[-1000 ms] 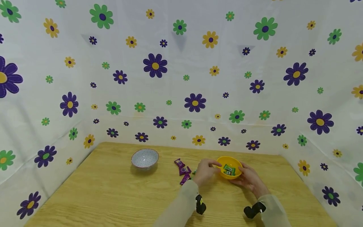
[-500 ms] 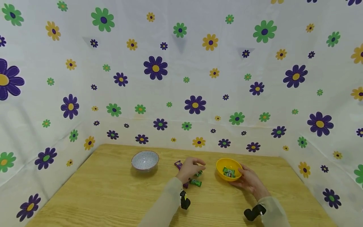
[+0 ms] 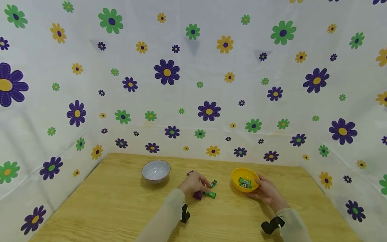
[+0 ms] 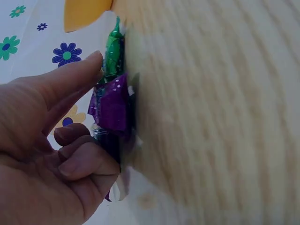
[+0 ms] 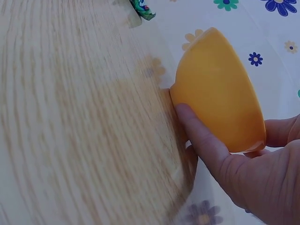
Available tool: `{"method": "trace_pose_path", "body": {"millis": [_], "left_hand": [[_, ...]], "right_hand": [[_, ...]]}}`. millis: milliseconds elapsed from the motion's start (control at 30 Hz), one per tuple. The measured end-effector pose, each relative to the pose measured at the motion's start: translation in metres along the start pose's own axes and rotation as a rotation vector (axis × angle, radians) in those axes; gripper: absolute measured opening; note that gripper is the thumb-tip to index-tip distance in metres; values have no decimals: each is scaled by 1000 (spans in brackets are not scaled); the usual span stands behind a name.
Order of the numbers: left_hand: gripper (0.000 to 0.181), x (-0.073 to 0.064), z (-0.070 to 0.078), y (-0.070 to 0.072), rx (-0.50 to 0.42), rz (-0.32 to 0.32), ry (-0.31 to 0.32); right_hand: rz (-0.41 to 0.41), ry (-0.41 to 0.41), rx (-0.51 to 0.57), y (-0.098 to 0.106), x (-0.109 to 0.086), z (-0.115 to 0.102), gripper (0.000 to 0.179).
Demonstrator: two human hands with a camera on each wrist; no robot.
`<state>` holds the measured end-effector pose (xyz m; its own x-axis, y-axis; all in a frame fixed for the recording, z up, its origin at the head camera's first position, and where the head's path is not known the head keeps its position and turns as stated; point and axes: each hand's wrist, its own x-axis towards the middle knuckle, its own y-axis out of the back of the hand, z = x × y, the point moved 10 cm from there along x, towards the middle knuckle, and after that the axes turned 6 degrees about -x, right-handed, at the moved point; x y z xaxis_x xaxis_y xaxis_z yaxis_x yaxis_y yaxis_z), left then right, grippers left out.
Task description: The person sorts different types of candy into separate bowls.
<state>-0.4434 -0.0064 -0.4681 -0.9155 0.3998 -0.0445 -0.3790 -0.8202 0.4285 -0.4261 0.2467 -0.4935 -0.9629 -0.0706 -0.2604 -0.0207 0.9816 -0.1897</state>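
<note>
In the head view, my left hand [image 3: 193, 184] is low over the wrapped candies mid-table, thumb apart from the bent fingers. Just beyond its fingertips lie a green candy [image 3: 210, 194] and another green candy [image 3: 213, 184]. A purple candy [image 3: 198, 195] shows below the hand, and one more purple candy [image 3: 189, 172] peeks out behind it. The left wrist view has a purple candy [image 4: 112, 105] close by the thumb tip and fingers. My right hand [image 3: 267, 192] grips the yellow bowl [image 3: 236, 178], thumb at its rim and fingers underneath. Green candies [image 3: 245, 182] lie inside that bowl.
A pale patterned bowl [image 3: 155, 169] with a reddish rim stands at the back left of the wooden table [image 3: 115, 201]. White flowered cloth [image 3: 181, 94] rises behind the table and along both sides.
My left hand has gone from over the yellow bowl leftward to the candies, lowering among them. Its fingers cover part of the pile. The right hand and yellow bowl have stayed put.
</note>
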Motion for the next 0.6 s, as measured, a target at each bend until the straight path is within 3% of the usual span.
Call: {"method": "trace_pose_path", "body": {"millis": [167, 300, 600], "left_hand": [[13, -2, -6, -2, 100, 27, 8], [10, -3, -8, -5, 124, 20, 8], [8, -2, 6, -7, 234, 11, -82]], "right_hand": [[-13, 7, -12, 0, -1, 3, 49], [-19, 11, -15, -1, -3, 2, 49], [-15, 8, -1, 0, -1, -1, 48]]}}
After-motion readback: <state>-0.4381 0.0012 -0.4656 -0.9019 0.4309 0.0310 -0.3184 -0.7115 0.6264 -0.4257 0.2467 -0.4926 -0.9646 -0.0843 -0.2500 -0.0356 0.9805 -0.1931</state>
